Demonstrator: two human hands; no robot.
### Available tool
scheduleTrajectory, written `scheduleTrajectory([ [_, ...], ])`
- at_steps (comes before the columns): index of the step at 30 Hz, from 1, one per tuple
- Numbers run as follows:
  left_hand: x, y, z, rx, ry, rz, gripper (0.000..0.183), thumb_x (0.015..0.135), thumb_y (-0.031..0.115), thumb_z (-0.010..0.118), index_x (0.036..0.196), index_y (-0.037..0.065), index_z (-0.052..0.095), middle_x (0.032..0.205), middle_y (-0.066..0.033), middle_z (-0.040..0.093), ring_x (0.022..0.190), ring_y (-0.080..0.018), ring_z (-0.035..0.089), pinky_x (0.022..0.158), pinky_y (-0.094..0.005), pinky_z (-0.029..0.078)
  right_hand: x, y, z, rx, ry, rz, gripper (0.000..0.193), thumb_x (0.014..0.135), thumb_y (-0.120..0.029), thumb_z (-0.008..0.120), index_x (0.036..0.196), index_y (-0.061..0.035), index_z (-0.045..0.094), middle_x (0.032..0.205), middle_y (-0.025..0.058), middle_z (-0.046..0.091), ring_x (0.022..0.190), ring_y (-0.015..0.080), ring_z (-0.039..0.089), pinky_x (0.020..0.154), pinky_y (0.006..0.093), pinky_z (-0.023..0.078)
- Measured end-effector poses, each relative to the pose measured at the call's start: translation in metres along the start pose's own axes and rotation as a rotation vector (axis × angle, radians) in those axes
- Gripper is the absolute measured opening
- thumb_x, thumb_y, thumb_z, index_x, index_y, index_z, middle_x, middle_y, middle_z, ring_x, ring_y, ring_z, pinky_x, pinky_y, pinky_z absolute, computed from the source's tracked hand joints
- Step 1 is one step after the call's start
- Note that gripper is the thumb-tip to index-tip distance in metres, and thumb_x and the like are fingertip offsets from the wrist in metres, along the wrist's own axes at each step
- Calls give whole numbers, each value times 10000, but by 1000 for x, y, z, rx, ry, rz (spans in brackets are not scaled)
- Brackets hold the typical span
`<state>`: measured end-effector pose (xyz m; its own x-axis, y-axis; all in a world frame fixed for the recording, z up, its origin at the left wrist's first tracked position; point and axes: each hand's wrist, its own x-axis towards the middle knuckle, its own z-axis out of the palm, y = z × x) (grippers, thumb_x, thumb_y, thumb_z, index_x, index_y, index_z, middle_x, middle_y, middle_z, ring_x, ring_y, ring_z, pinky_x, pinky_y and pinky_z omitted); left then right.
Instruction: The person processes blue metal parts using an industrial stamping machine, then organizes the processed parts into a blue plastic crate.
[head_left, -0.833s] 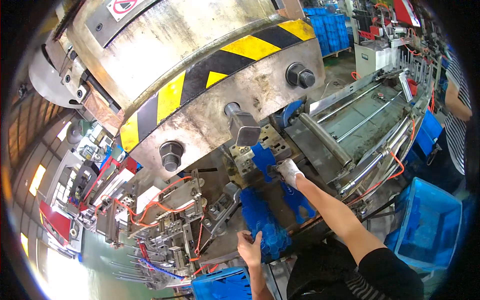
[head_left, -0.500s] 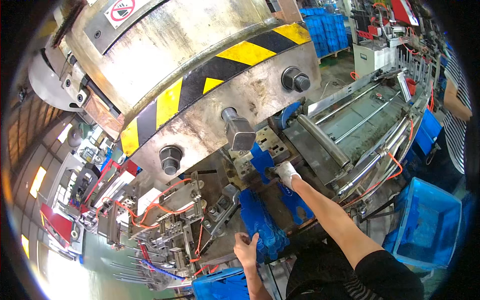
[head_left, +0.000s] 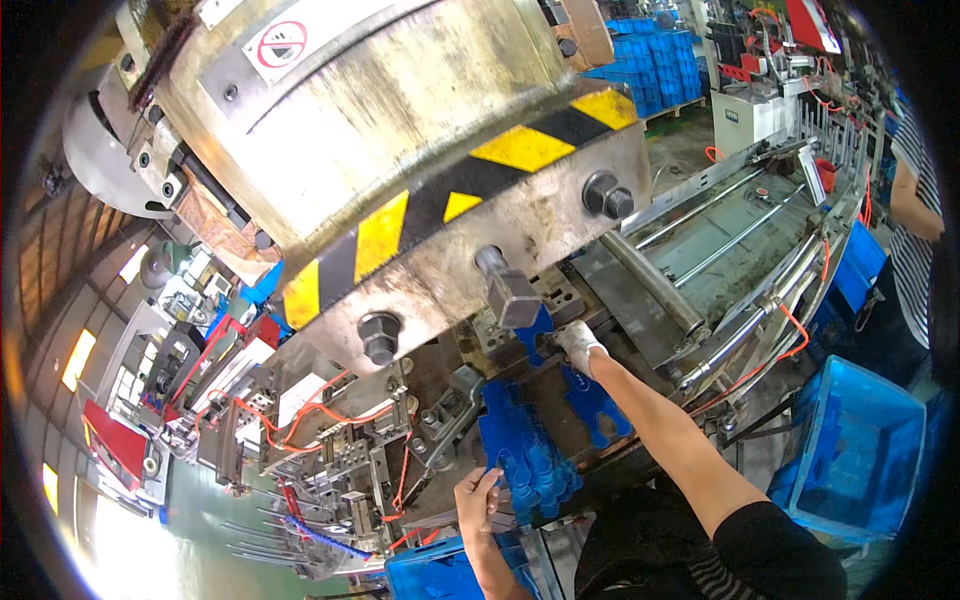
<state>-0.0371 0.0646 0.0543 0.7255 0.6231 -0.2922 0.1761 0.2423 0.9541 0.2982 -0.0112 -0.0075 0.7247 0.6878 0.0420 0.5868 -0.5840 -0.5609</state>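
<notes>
My right hand point(head_left: 577, 346), in a pale glove, has its fingers closed at the edge of a blue flat piece point(head_left: 535, 338) that lies partly in the metal die point(head_left: 490, 335). Dark fingertips hide the exact grip. Bare, with its fingers curled together, my left hand point(head_left: 476, 498) is just left of a stack of blue flat cut-out pieces point(head_left: 520, 445); I see nothing in it. Another blue cut-out piece point(head_left: 592, 405) lies below my right hand. Over the die hangs the press ram point(head_left: 470, 265), with a square-headed bolt and yellow-black stripes.
Right of the die are a roller point(head_left: 655, 285) and a metal-railed bed. A blue crate point(head_left: 855, 450) stands at the right, another blue bin point(head_left: 440, 572) below my left hand. Jointed machinery with orange hoses point(head_left: 320, 410) fills the left. A person in stripes point(head_left: 910, 220) is at far right.
The press ram sits lower, covering more of the die. My left hand has drawn slightly left from the stack's edge and its fingers have curled in. My right hand has barely moved.
</notes>
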Motion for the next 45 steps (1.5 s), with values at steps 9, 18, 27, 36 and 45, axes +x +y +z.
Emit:
scheduleTrajectory([
  [9, -14, -6, 23, -268, 65, 119, 157, 839, 131, 557, 827, -23, 585, 505, 17, 422, 360, -32, 317, 321, -180, 199, -24, -36, -30, -674, -120, -221, 180, 714, -153, 626, 880, -87, 644, 886, 75, 640, 853, 233, 612, 691, 320, 485],
  [18, -19, 2, 47, -240, 2, 119, 157, 838, 150, 557, 817, -5, 569, 513, 19, 425, 370, -31, 320, 325, -170, 217, 4, 10, 3, -406, 106, -229, 98, 705, -104, 622, 776, -40, 645, 757, 106, 640, 683, 233, 617, 590, 313, 474],
  [27, -23, -3, 29, -290, 126, 191, 145, 848, 138, 542, 817, 3, 585, 506, 33, 413, 377, -23, 313, 336, -172, 203, -163, -22, -31, 844, 266, 67, 199, 810, -171, 570, 890, 11, 587, 658, 64, 558, 527, 115, 478, 487, 277, 399],
  [36, -22, 0, 42, -312, 140, 207, 148, 848, 134, 542, 811, -6, 575, 503, 33, 402, 381, -21, 305, 343, -176, 203, -201, -37, -63, 128, -20, 285, 451, 852, -314, 493, 1162, 5, 417, 840, 233, 607, 796, 395, 577, 720, 418, 463],
  [45, -17, 14, 83, -22, 177, 435, 110, 818, 103, 586, 797, -4, 592, 534, 32, 446, 430, -38, 363, 404, -184, 271, -161, -102, -67, 1154, -117, 167, 214, 828, -135, 560, 985, 11, 572, 631, 6, 552, 505, 66, 475, 445, 220, 396],
])
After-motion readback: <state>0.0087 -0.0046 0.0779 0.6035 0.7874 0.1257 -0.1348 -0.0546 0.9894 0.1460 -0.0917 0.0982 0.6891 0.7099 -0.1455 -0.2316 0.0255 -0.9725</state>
